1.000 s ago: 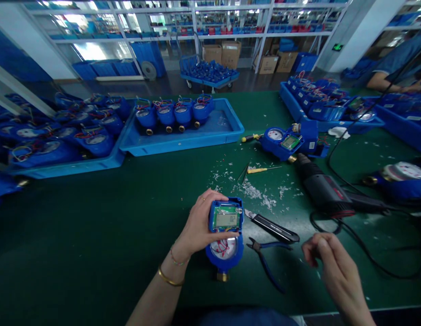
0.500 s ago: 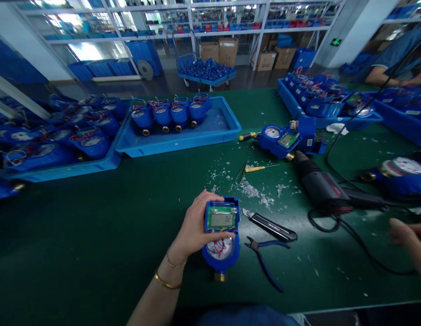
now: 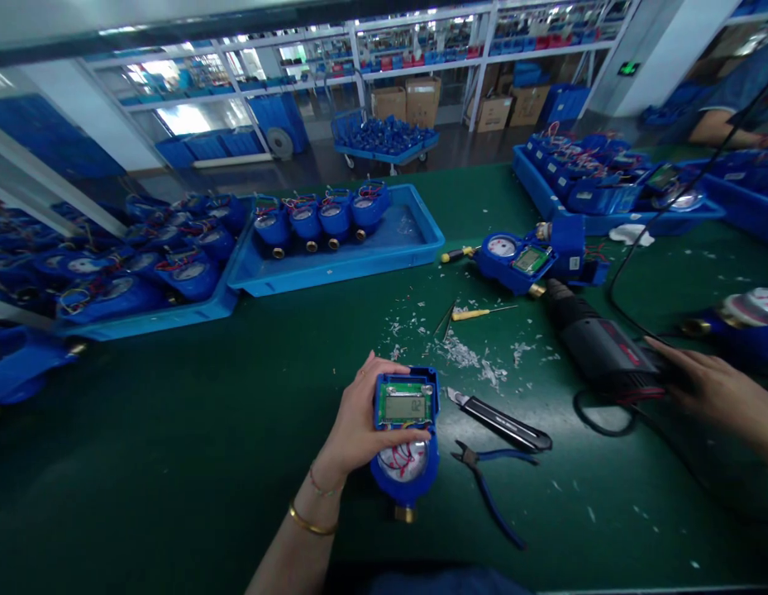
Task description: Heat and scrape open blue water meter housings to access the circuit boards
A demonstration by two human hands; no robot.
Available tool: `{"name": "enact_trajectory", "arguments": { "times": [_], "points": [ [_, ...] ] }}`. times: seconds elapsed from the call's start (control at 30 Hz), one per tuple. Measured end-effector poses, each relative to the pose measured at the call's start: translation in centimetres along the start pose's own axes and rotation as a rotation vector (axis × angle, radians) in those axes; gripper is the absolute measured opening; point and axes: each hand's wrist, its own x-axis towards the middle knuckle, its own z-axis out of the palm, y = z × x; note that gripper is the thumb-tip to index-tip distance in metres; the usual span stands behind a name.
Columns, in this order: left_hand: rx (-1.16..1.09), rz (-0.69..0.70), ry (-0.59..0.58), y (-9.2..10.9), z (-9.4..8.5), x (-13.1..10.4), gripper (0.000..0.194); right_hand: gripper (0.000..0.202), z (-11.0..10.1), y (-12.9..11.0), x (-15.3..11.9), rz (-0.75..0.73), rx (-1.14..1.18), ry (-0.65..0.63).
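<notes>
My left hand [image 3: 362,421] is wrapped round a blue water meter [image 3: 403,487], thumb across its front and fingers along its far left side. The meter's small display shows digits above a round dial with red wires, and a brass fitting points toward me. On the right, my right hand [image 3: 715,388] is closed round the handle of a black heat gun [image 3: 607,351], which lies on the table with its nozzle pointing away to the left. Between the hands lie a utility knife [image 3: 504,423] and blue-handled cutting pliers [image 3: 488,487].
A yellow-handled screwdriver [image 3: 474,314] lies among white scraps [image 3: 464,351] on the green table [image 3: 235,430]. Behind are another meter [image 3: 508,260] with its display showing, a blue tray [image 3: 340,277] of meters and a fuller tray [image 3: 545,194]. A dark cable [image 3: 632,248] runs at right.
My right hand has moved left from the table's right edge onto the heat gun's handle. The left hand keeps its hold on the water meter. The view has shifted slightly.
</notes>
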Motion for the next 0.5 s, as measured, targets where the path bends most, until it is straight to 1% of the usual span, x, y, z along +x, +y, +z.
{"name": "enact_trajectory", "arguments": {
  "times": [0.1, 0.2, 0.27, 0.43, 0.5],
  "points": [
    [-0.011, -0.020, 0.018, 0.0, 0.1, 0.0, 0.067, 0.069, 0.2, -0.6, 0.8, -0.005, 0.007, -0.022],
    [-0.018, -0.013, 0.034, -0.1, 0.3, -0.1, 0.067, 0.057, 0.2, -1.5, 1.0, -0.026, 0.031, -0.025],
    [-0.014, -0.005, 0.036, -0.1, 0.5, -0.1, 0.066, 0.051, 0.1, -1.8, 0.8, -0.029, 0.041, -0.005],
    [0.015, -0.020, 0.035, 0.2, 0.6, -0.1, 0.067, 0.048, -0.6, -2.0, -1.3, -0.032, 0.072, 0.029],
    [0.026, -0.024, 0.033, 0.3, 0.7, -0.1, 0.067, 0.045, -1.3, -2.6, -2.6, 0.028, 0.108, 0.050]
  ]
}}
